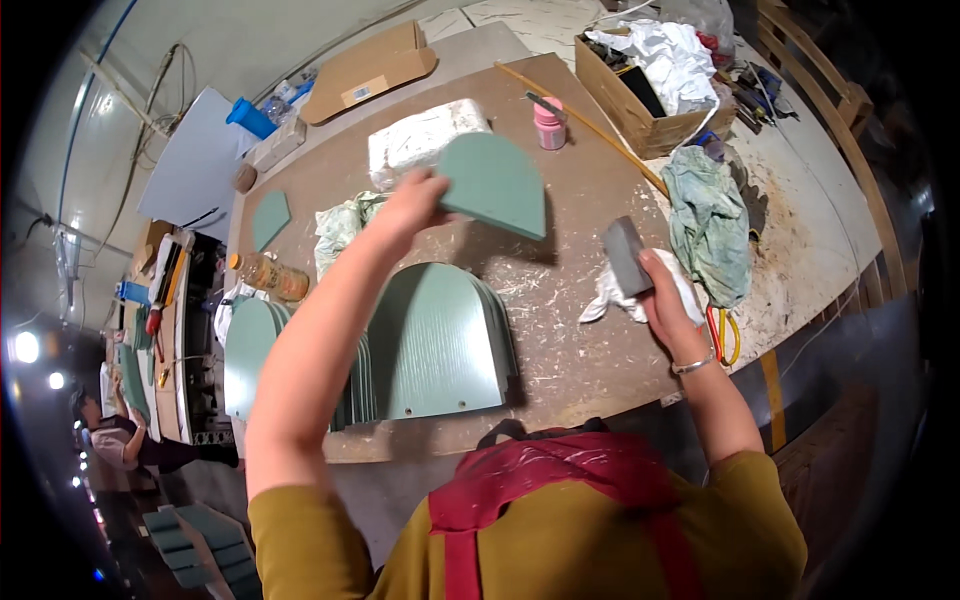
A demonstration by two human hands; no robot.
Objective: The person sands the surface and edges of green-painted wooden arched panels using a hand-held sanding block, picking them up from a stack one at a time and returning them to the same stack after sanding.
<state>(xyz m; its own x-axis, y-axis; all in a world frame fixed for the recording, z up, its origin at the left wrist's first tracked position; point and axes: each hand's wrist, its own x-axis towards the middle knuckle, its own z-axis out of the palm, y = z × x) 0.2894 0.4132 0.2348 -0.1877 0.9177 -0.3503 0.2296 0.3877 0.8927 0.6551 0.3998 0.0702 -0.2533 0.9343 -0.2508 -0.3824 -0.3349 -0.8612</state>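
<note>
My left hand [415,203] grips a green round-topped panel [495,180] by its left edge, tilted above the table. In my right hand [665,300] is a grey sanding block [626,255], held over a crumpled white cloth [606,294]; whether the hand also touches the cloth I cannot tell. Below the raised panel stands a stack of similar green panels [435,340], and another green stack [250,350] sits left of it, partly behind my left forearm.
A paper-wrapped white bundle [420,135], a pink bottle [549,125] and a long wooden stick [600,135] lie farther back. At right are a stained cloth [708,225], scissors [730,335] and a filled wooden box [665,130]. An orange-capped bottle [270,275] leans left. Another person [120,435] works far left.
</note>
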